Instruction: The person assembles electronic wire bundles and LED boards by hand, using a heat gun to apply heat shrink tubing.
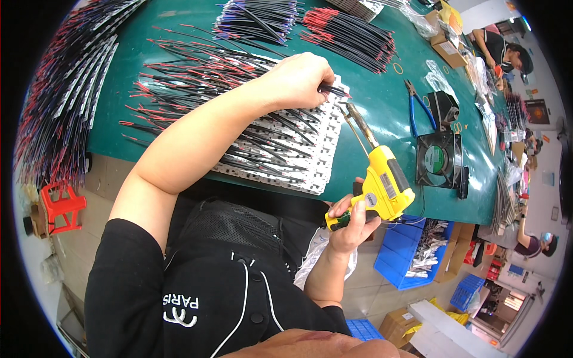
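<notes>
My left hand (305, 79) is closed around a short black wire (330, 89) whose end points right, over the edge of a panel of white slotted strips (325, 149). My right hand (352, 230) grips the handle of a yellow soldering gun (388, 185). The gun's long metal tip (360, 124) reaches up and left, close to the wire's end; whether they touch I cannot tell. Many black wires with red ends (197, 77) lie across the strips. My left forearm hides part of them.
On the green table (364, 92) lie bundles of black wires (352, 39), blue-handled cutters (418, 107) and a black fan (439, 158). More wired strips (71, 89) hang at the left. Below the right edge stands a blue bin (397, 256). Co-workers (498, 51) sit at the far right.
</notes>
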### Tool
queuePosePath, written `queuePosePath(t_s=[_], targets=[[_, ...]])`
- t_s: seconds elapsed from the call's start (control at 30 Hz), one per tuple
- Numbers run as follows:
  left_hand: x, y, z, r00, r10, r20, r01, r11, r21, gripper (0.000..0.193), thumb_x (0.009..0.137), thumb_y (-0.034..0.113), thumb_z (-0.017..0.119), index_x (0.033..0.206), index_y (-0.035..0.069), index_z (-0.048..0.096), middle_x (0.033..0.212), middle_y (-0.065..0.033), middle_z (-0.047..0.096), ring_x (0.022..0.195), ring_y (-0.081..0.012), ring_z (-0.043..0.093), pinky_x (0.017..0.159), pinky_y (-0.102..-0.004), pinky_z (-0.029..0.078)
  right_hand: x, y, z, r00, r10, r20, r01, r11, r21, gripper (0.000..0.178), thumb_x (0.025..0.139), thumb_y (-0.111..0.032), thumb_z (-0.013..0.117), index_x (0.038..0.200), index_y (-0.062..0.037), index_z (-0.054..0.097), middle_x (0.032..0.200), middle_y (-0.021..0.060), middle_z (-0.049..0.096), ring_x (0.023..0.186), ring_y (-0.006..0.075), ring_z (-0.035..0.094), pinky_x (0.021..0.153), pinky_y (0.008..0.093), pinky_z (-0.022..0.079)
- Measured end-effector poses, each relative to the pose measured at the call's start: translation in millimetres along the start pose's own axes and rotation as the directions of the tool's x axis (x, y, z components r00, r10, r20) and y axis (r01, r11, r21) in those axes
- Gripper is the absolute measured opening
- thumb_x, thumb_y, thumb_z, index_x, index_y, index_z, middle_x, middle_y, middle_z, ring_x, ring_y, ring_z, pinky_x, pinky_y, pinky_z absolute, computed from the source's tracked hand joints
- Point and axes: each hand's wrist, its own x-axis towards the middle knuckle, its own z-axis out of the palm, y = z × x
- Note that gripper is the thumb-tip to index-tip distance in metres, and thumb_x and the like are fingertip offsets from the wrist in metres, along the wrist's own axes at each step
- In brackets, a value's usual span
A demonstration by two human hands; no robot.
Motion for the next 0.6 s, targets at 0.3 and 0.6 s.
queuePosePath(t_s=[0.3, 0.6], targets=[[1, 0, 3, 1.0, -0.023, -0.002, 0.023, 0.999, 0.031, 0.021, 0.065, 0.011, 0.068, 0.081, -0.003, 0.065, 0.074, -0.0191, 0.063, 0.073, -0.032, 0.062, 0.068, -0.0353, 0.048, -1, 8, -4, 0.999, 0.025, 0.027, -0.025, 1.0, 0.008, 0.022, 0.088, -0.012, 0.045, 0.101, 0.0059, 0.044, 0.06, 0.0091, 0.047, 0.048, 0.0135, 0.045, 0.043, 0.0246, 0.041], [1, 1, 5, 1.0, -0.016, -0.02, 0.017, 0.999, 0.036, 0.018, 0.064, 0.012, 0.067, 0.076, -0.002, 0.065, 0.07, -0.0181, 0.061, 0.07, -0.0321, 0.061, 0.066, -0.0365, 0.047, -1, 21, -16, 0.995, 0.014, 0.101, -0.023, 0.996, 0.082, 0.02, 0.086, 0.003, 0.045, 0.107, 0.0041, 0.043, 0.091, 0.0144, 0.052, 0.05, 0.0133, 0.051, 0.043, 0.0271, 0.047]])
